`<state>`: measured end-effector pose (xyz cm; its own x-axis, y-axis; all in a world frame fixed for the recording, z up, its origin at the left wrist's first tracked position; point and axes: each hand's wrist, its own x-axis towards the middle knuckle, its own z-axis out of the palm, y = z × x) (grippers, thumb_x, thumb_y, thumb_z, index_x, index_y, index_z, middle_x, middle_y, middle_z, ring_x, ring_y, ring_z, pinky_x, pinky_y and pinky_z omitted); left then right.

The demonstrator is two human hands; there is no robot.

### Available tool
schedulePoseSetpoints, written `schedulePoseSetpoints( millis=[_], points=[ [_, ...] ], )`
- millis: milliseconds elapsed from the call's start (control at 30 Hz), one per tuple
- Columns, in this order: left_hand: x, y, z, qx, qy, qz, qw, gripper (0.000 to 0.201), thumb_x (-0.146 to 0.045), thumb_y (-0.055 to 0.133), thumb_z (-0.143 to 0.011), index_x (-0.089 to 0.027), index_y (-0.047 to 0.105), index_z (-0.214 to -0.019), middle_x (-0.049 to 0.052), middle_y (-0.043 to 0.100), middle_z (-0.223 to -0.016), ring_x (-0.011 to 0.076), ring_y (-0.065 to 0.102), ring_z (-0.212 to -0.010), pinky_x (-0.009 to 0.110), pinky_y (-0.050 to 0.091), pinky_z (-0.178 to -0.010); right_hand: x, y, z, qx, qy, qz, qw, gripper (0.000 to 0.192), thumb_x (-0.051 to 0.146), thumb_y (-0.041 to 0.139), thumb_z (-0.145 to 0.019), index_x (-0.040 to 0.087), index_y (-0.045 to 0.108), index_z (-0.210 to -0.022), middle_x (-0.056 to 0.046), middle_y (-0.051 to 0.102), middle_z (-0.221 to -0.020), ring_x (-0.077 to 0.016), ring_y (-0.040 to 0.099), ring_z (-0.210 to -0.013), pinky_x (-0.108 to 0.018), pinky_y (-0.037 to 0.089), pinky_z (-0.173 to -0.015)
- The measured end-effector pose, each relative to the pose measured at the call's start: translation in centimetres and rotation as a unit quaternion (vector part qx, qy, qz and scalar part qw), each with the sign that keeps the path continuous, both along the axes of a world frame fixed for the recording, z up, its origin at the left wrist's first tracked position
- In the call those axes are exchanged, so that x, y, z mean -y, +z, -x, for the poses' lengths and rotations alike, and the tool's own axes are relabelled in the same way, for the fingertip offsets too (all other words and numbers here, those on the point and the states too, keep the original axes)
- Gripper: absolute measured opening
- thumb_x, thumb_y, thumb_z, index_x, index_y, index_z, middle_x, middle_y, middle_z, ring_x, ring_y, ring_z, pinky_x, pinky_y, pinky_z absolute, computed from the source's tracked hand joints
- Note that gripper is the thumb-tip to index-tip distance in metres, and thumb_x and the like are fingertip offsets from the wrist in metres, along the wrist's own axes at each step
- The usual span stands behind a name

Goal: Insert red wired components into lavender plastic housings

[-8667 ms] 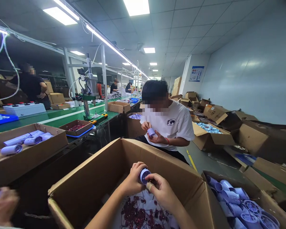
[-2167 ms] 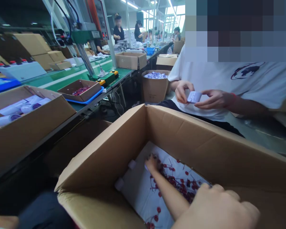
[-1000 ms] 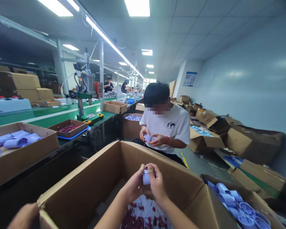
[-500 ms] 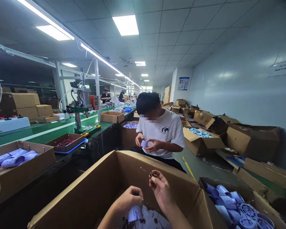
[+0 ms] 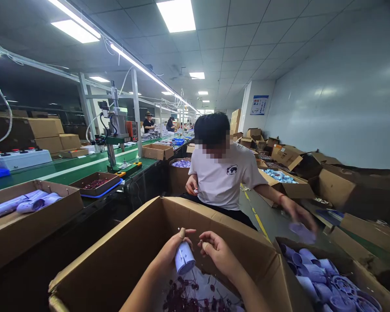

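While the person's two hands meet above the big open carton [image 5: 123,255], the left hand [image 5: 173,248] has its grip closed around a pale lilac plastic cylinder [image 5: 184,258], held tilted with one end facing the right hand, probably so that end is easy to reach. The right hand [image 5: 216,251] sits just beside the cylinder with thumb and forefinger pinched together near their tips; something small may be caught between them, but it is too small to make out. On the carton's floor, beneath both hands, lies a white sheet with a tangle of dark red wired parts [image 5: 190,297], near enough to be picked from without moving away.

Just right of the carton, a second box [image 5: 351,266] holds a heap of more lilac cylinders [image 5: 315,273]. Beyond the carton's far wall sits a co-worker in a white T-shirt [image 5: 224,177], one hand [image 5: 300,214] stretched out above that second box with a pale piece below it, blurred.

Left of the carton runs a green counter [image 5: 84,162] carrying a small press machine [image 5: 117,130], a shallow tray of red parts [image 5: 95,184], and a box of long lilac tubes [image 5: 29,203]. More cartons [image 5: 289,173] are stacked along the wall, well beyond the carton.
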<state>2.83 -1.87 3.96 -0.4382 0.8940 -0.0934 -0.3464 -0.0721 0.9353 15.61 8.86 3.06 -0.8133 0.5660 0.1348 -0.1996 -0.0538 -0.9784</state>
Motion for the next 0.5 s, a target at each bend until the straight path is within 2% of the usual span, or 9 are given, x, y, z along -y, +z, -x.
schedulePoseSetpoints(
  millis=[233, 367, 500],
  points=[
    [-0.2, -0.6, 0.6, 0.048, 0.007, 0.007, 0.999, 0.050, -0.054, 0.063, -0.076, -0.013, 0.062, -0.105, 0.002, 0.063, -0.064, 0.0119, 0.056, -0.057, 0.021, 0.040, -0.054, 0.2, 0.9, -1.0, 0.017, 0.038, -0.060, 0.997, 0.036, 0.047, 0.066, -0.074, 0.017, 0.063, -0.094, -0.005, 0.065, -0.091, -0.0148, 0.058, -0.077, -0.031, 0.048, -0.076],
    [-0.1, -0.7, 0.6, 0.085, -0.014, 0.061, 0.994, 0.049, -0.061, 0.059, -0.076, -0.014, 0.063, -0.090, 0.001, 0.060, -0.061, 0.0107, 0.054, -0.050, 0.020, 0.040, -0.050, -0.2, 1.0, -1.2, -0.003, 0.003, -0.022, 1.000, 0.051, 0.058, 0.072, -0.065, 0.017, 0.065, -0.094, -0.006, 0.066, -0.089, -0.0144, 0.059, -0.075, -0.030, 0.049, -0.075],
    [0.0, -0.6, 1.0, 0.135, -0.003, 0.112, 0.984, 0.052, -0.067, 0.055, -0.074, -0.017, 0.059, -0.085, -0.001, 0.057, -0.058, 0.0140, 0.055, -0.047, 0.030, 0.050, -0.051, -0.8, 1.1, -1.2, -0.034, -0.019, 0.052, 0.998, 0.056, 0.056, 0.080, -0.056, 0.016, 0.069, -0.093, -0.005, 0.069, -0.086, -0.0115, 0.060, -0.070, -0.026, 0.049, -0.072]
  ],
)
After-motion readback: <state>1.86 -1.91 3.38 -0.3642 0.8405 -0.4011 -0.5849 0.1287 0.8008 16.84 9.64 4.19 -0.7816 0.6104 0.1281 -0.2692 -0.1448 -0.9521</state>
